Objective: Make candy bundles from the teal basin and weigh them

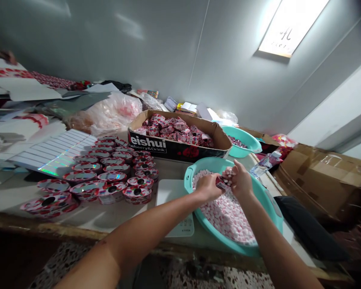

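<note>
Over a teal basin [189, 180] of pink-and-white candies [225, 218], both of my hands are close together. My left hand [209, 188] is closed around a small red printed container [222, 184], mostly hidden by the fingers. Beside it, my right hand [242, 182] is curled around some loose candies [228, 173] at the container's opening. A flat white scale [171, 194] lies under my left forearm, partly beneath the basin's edge. To the left, rows of small red-and-pink printed containers [112, 176] stand on the table, several with a dark round hole on top.
Behind the rows, a cardboard box [180, 150] holds more printed containers. A second teal basin [243, 142], a plastic bottle [266, 163] and brown cartons [321, 180] are on the right. Striped sheets [55, 152] and plastic bags [114, 112] lie left. Another person's hand [7, 56] shows far left.
</note>
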{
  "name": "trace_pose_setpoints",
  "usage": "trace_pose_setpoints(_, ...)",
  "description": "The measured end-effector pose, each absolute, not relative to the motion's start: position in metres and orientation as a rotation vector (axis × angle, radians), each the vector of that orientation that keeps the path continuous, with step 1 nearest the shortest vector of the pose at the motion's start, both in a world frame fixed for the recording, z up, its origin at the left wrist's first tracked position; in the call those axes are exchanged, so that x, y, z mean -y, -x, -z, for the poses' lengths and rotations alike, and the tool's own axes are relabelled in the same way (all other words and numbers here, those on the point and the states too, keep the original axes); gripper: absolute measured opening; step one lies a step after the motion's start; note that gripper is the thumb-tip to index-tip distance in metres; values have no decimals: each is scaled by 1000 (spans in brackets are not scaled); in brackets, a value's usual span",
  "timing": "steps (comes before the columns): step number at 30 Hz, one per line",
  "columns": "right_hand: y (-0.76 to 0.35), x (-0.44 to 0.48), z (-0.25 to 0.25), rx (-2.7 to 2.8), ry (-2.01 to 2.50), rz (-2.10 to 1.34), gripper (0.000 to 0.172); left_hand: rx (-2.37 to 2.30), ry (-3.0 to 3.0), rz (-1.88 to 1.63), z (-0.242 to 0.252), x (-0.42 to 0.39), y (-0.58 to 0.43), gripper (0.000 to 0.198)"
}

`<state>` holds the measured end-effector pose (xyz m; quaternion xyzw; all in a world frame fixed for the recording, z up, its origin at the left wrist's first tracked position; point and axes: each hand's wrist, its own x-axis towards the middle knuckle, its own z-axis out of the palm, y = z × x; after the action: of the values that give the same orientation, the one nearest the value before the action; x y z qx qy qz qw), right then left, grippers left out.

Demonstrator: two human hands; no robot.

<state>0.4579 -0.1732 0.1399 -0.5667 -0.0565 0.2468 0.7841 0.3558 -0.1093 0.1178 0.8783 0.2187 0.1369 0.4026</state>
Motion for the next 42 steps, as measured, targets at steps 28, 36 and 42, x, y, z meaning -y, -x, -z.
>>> trace_pose_setpoints(28, -467, 177, -148, 350, 1026, -543, 34, -488, -2005, -459, -111, 105, -364, 44)
trace_pose_setpoints(36, -469, 183, -144, 704, 1458, -87, 34, -540, -1828, -598, -113, 103, -365, 40)
trace_pose_setpoints(42, -465, 184, -140, 1071, 1785, 48, 36, -570, -1678, -589, -102, 98, -372, 44)
